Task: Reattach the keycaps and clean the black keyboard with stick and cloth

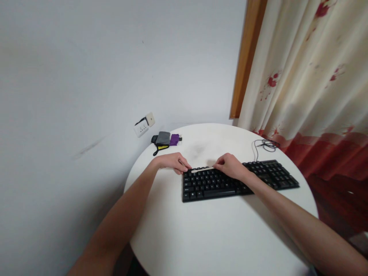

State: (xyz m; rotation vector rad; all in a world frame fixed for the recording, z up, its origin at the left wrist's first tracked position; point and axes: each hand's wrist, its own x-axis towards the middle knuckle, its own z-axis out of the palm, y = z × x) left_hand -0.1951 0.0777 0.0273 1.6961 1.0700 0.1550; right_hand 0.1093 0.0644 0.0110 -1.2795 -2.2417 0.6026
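Observation:
A black keyboard (220,184) lies on the round white table (201,230). At its far left corner, my left hand (176,161) pinches the edge between thumb and fingers. My right hand (230,165) is over the middle of the back rows and closed on the end of a thin white cotton swab (202,169). The swab lies nearly level along the upper keys, its thicker rounded tip pointing left toward my left hand. Part of the keyboard is hidden under my right hand and forearm.
Folded grey cloth (163,138) and a purple cloth (174,139) lie at the table's back left, with a black strap. The keyboard's coiled cable (268,144) rests at the back right. Wall sockets (141,128) are behind on the left; a curtain (301,84) hangs on the right.

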